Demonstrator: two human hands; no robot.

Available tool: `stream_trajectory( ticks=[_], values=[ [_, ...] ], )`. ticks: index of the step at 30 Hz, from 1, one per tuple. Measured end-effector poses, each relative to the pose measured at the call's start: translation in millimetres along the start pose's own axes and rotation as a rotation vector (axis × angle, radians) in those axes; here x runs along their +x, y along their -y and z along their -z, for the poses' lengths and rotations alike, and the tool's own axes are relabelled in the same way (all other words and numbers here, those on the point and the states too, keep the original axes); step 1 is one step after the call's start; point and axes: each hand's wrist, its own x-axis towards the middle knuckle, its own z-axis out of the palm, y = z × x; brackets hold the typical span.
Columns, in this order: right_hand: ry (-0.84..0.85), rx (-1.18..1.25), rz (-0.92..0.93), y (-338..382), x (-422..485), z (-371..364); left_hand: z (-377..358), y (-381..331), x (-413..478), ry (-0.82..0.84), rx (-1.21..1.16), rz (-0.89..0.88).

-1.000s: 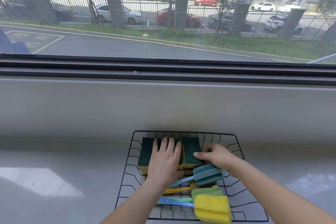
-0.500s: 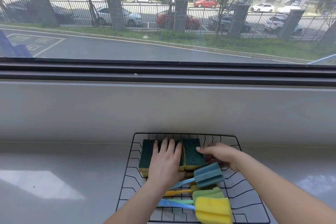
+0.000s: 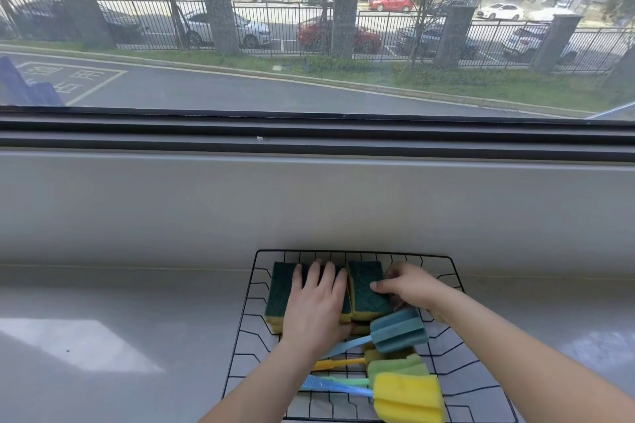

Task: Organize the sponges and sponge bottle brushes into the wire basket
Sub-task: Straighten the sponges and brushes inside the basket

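Black wire basket (image 3: pixel 256 288) on grey sill: green-and-yellow scouring sponges (image 3: pixel 366 288) at back, foam-headed bottle brushes (image 3: pixel 398 330) in front. Left hand (image 3: pixel 316 306) flat, pressing sponges. Right hand (image 3: pixel 407 287) has shifted back, fingertips now pinching the rightmost sponge; only straightening apparently remains.

I have both forearms bare and reaching forward from the bottom edge, converging toward the middle. My left hand (image 3: pixel 318 306) lies palm down, fingers (image 3: pixel 326 276) straight and close together, pointing away from me, the wrist in line with the forearm. My right hand (image 3: pixel 409 287) sits just beside it, knuckles up, wrist bent inward, its fingers curled toward the left with the fingertips (image 3: pixel 376 286) pressed downward. The two hands are near but not touching.
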Motion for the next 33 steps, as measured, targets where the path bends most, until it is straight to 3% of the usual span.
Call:
stream_trajectory(
  ticks=[8, 18, 33],
  values=[
    [-0.001, -0.073, 0.008, 4, -7, -1, 6, 1, -6, -0.002, -0.009, 0.028],
    [-0.009, -0.029, -0.057, -1, -12, 9, 26, 63, -46, -0.076, -0.189, 0.148],
    [0.070, -0.131, -0.015, -2, -5, 0, 14, 44, -30, -0.020, -0.090, 0.058]
  ],
)
